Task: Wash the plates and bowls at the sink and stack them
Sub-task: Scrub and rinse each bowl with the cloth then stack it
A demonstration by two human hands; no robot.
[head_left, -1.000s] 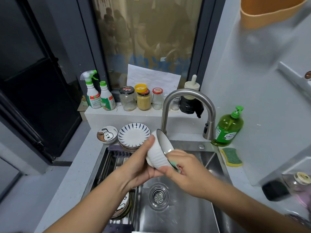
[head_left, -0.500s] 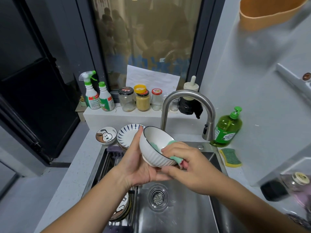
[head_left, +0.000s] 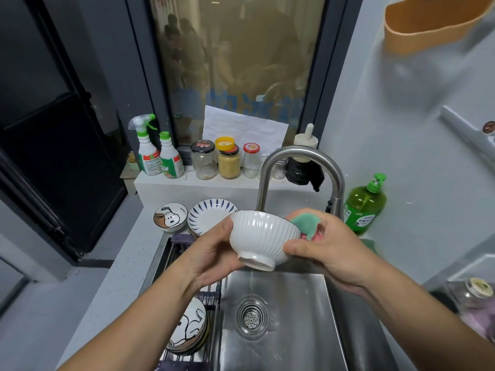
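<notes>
**Bowl turning bottom-side out over the sink**

The white ribbed bowl (head_left: pixel 263 236) is hanging above the sink (head_left: pixel 300 303), held between both hands. Its outer wall and foot are now facing the camera, whereas half a second ago its opening was showing. The left hand (head_left: pixel 211 257) is gripping the bowl's left side, thumb up near the rim. The right hand (head_left: pixel 332 250) is holding a green and pink sponge (head_left: pixel 306 226), which is now sitting at the bowl's right rim rather than inside it, while the thumb is pressing on the outer wall. The tap (head_left: pixel 302 153) is arching just behind. On the counter behind, a stack of plates (head_left: pixel 209 214) and a dog-patterned bowl (head_left: pixel 170 216) are sitting side by side as before. A green soap bottle (head_left: pixel 365 207) is standing right of the tap.
</notes>
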